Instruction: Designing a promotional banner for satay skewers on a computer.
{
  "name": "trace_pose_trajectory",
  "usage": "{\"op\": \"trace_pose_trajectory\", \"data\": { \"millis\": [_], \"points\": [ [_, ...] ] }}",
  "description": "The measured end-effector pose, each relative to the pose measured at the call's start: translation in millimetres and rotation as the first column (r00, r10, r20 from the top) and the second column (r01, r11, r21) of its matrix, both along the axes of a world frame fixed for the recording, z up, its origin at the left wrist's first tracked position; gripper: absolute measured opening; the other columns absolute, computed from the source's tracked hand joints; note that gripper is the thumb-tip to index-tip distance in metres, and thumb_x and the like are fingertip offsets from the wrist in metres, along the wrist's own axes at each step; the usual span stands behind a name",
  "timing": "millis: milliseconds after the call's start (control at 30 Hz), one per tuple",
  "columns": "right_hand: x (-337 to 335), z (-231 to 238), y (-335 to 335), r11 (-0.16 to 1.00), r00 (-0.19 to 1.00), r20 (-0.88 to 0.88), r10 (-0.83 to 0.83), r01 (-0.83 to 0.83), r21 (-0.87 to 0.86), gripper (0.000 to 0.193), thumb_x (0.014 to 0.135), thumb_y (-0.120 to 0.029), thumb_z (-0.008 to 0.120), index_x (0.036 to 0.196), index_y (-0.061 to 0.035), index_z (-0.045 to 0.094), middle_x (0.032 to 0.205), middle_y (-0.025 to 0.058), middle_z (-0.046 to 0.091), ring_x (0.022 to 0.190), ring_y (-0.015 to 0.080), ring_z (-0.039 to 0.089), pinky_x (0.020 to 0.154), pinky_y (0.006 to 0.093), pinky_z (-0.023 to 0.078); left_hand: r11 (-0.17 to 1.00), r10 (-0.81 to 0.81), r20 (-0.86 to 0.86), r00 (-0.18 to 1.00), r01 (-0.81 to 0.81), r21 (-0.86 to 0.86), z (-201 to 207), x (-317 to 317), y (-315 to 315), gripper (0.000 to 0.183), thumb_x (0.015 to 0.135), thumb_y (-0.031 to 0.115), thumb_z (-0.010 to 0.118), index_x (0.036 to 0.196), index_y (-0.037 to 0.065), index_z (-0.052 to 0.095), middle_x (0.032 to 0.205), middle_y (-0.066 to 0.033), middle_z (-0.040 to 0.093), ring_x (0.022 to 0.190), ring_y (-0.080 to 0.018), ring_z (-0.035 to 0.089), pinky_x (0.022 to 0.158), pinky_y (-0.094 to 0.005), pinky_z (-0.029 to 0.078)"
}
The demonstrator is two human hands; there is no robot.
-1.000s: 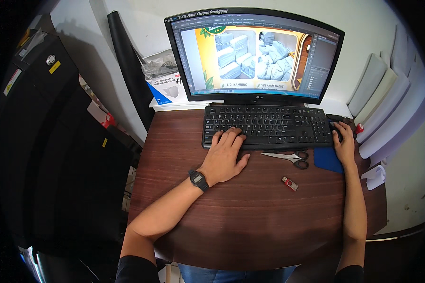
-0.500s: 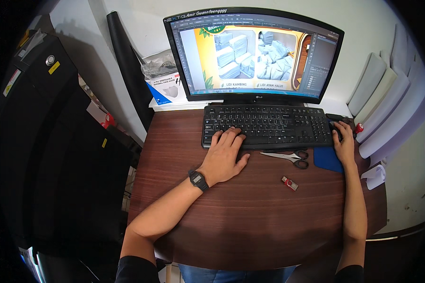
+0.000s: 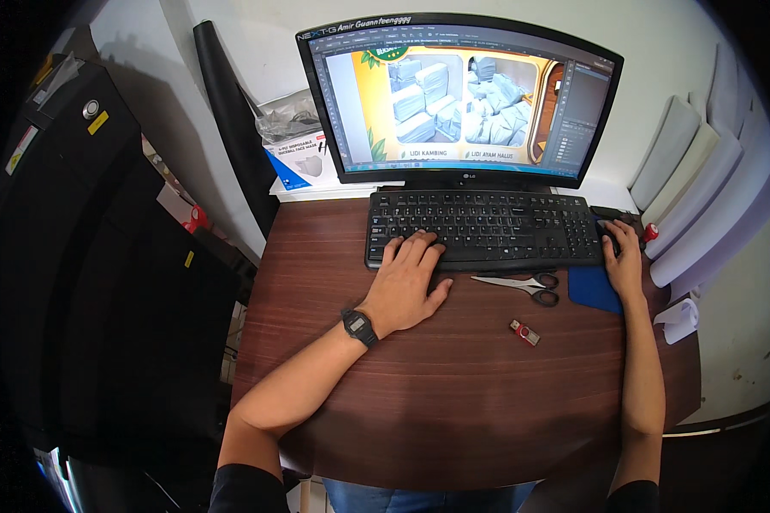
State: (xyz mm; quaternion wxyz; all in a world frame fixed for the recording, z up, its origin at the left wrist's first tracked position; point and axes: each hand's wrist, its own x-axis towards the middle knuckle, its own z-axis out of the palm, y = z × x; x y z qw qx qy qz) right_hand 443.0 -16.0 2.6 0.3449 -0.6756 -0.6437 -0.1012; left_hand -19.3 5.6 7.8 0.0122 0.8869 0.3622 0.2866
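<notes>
My left hand (image 3: 409,286), a black digital watch (image 3: 358,326) on its wrist, lies with fingers stretched onto the lower left keys of a black keyboard (image 3: 488,227). Its thumb rests apart on the brown desk. At the right end of the keyboard, my right hand (image 3: 624,256) is curved over a dark computer mouse (image 3: 613,243), mostly hidden under the fingers, by a blue mouse pad (image 3: 592,289). Between the hands lie scissors (image 3: 535,285) with black handles, and a red USB stick (image 3: 525,333) nearer to me.
Behind the keyboard stands a monitor (image 3: 462,175) showing an image-editing window with photos of pale stacked packs. A face mask box (image 3: 304,161) sits to its left. Rolled sheets (image 3: 701,188) lean at the right, beside a small red-topped object (image 3: 651,232). A large black machine (image 3: 85,256) fills the left.
</notes>
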Motion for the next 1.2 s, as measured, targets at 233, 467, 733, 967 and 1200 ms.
{"op": "trace_pose_trajectory", "data": {
  "millis": [233,467,733,967,1200],
  "points": [
    [3.4,-2.4,1.3,1.0,1.0,-0.012,0.014,-0.014,0.009,0.032,0.1,-0.013,0.066,0.131,-0.0051,0.069,0.139,0.0194,0.061,0.131,0.0381,0.058,0.112,0.043,0.046,1.0,0.0,0.005,1.0,0.0,0.004,0.2,0.4,0.1,0.053,0.094,0.029,0.072,0.135,-0.001,0.057,0.142,-0.0205,0.051,0.137,-0.037,0.048,0.118,-0.053,0.031],
    [2.8,-1.2,1.1,1.0,1.0,-0.008,0.003,-0.003,-0.005,0.033,0.1,-0.013,0.066,0.132,-0.0054,0.068,0.14,0.0193,0.061,0.132,0.0381,0.057,0.112,0.0431,0.046,1.0,-0.006,0.012,1.0,0.005,0.011,0.3,0.5,0.6,0.053,0.093,0.029,0.072,0.134,-0.001,0.057,0.142,-0.0207,0.052,0.136,-0.037,0.048,0.117,-0.053,0.032],
    [2.3,-2.1,1.3,1.0,1.0,-0.011,0.006,-0.006,0.001,0.033,0.1,-0.013,0.066,0.132,-0.005,0.069,0.139,0.0192,0.061,0.132,0.0376,0.057,0.113,0.0424,0.045,1.0,-0.009,0.009,1.0,0.009,0.013,-0.6,-0.4,0.7,0.054,0.094,0.029,0.072,0.136,-0.002,0.057,0.141,-0.0209,0.052,0.136,-0.0368,0.048,0.117,-0.0525,0.032],
    [2.7,-1.9,1.5,1.0,1.0,-0.003,0.003,-0.003,0.0,0.032,0.1,-0.013,0.066,0.131,-0.0041,0.069,0.139,0.0193,0.061,0.132,0.0379,0.057,0.112,0.0423,0.045,1.0,-0.005,0.003,1.0,0.004,0.01,-0.4,-0.4,0.6,0.054,0.094,0.03,0.072,0.136,-0.002,0.057,0.142,-0.021,0.051,0.137,-0.0361,0.047,0.118,-0.0527,0.031],
    [2.4,-1.7,1.3,1.0,1.0,-0.005,0.006,-0.006,0.0,0.032,0.101,-0.014,0.066,0.131,-0.0045,0.069,0.14,0.0193,0.061,0.132,0.0381,0.057,0.112,0.0428,0.045,1.0,-0.001,-0.001,1.0,0.001,0.006,0.1,0.0,0.6,0.054,0.094,0.029,0.071,0.136,-0.002,0.057,0.142,-0.0206,0.051,0.136,-0.0361,0.048,0.118,-0.0526,0.031]
  ]
}}
